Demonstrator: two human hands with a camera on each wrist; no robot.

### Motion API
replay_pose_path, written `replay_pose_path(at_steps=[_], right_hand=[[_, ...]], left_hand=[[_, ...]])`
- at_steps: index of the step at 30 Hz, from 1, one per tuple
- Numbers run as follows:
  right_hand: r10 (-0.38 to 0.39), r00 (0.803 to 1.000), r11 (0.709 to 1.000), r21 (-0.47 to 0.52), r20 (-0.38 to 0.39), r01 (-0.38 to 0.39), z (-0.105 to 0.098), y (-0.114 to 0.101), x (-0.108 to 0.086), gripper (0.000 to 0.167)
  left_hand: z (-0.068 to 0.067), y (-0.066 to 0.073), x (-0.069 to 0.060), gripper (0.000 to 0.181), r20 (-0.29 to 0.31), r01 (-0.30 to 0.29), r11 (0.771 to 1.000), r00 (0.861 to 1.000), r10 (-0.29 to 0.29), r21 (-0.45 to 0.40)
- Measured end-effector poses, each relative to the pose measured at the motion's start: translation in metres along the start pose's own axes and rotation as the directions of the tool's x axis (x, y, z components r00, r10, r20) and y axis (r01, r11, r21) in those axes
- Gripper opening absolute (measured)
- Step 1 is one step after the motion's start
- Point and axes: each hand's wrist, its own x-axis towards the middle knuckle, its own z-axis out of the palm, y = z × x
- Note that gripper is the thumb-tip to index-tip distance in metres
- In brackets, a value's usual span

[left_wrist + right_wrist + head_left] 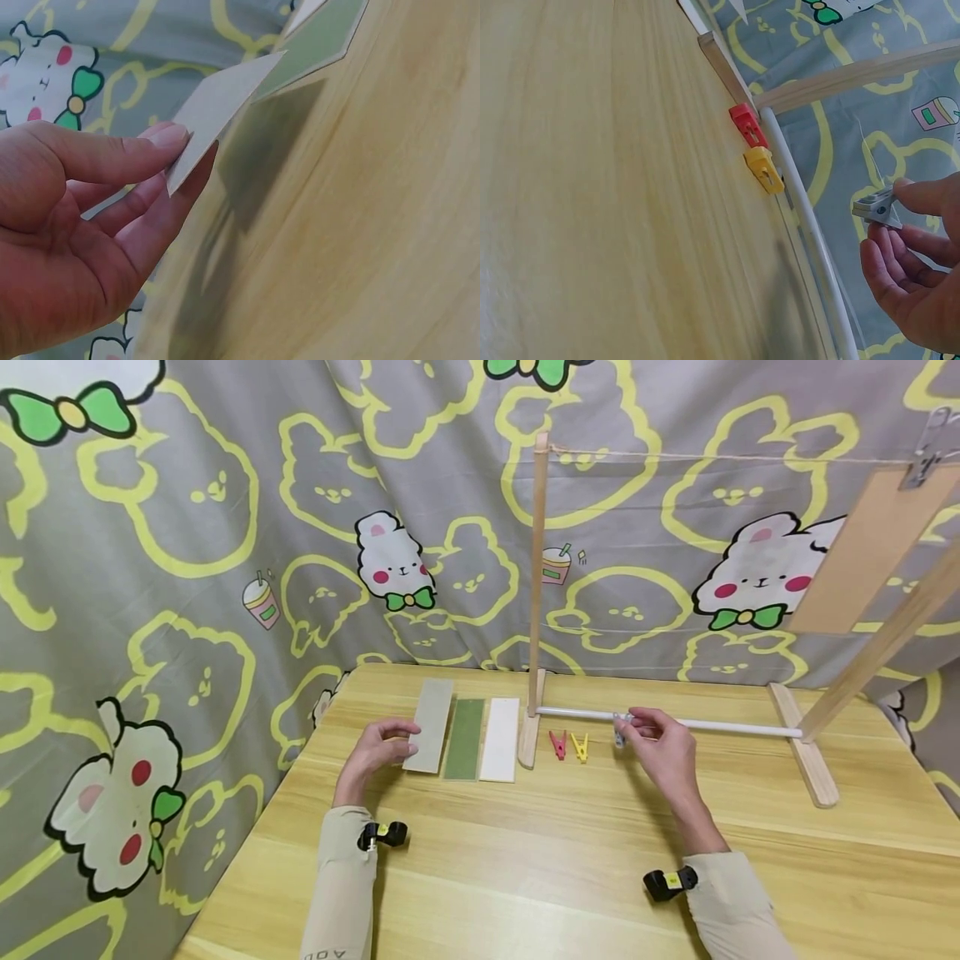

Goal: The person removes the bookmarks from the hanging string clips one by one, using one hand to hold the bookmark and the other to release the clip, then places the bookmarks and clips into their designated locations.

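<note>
My left hand [380, 749] pinches the near left edge of a grey card strip [431, 718] between thumb and fingers. In the left wrist view the grey card [217, 109] is lifted and tilted, its shadow falling on the table. A green card [465, 739] and a white card [499, 739] lie side by side to its right. With thumb and fingertips my right hand [663, 750] holds a grey clothespin [877, 208] above the table by the white rod. Left of that hand lie a red clothespin [558, 744] and a yellow clothespin [580, 747].
A wooden stand with a left post [538, 577], right post [885, 643] and white bottom rod [727, 727] stands at the table's back. A string [697, 457] runs between the posts. From it a tan card [870, 560] hangs by a grey clip [921, 464]. A patterned curtain [465, 485] is behind.
</note>
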Motion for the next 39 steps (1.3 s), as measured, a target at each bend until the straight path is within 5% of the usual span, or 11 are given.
replay_pose_path(at_steps=[8,30,39], right_hand=[[0.006,1.0,1.0,-0.027,0.008,-0.006,0.005,0.003,0.001,0.034],[0.029,0.993,0.974,-0.227,0.115,-0.002,0.019,0.014,-0.004,0.036],[0.061,0.985,0.966,-0.257,0.159,-0.018,0.018,0.013,-0.003,0.039]], left_hand=[[-0.006,-0.032,0.018,0.037,-0.029,0.015,0.998,0.999,-0.014,0.056],[-0.008,-0.035,0.012,0.034,-0.048,0.054,0.992,0.998,-0.049,0.113],[-0.006,-0.024,0.012,0.033,-0.015,0.03,0.986,1.0,-0.028,0.163]])
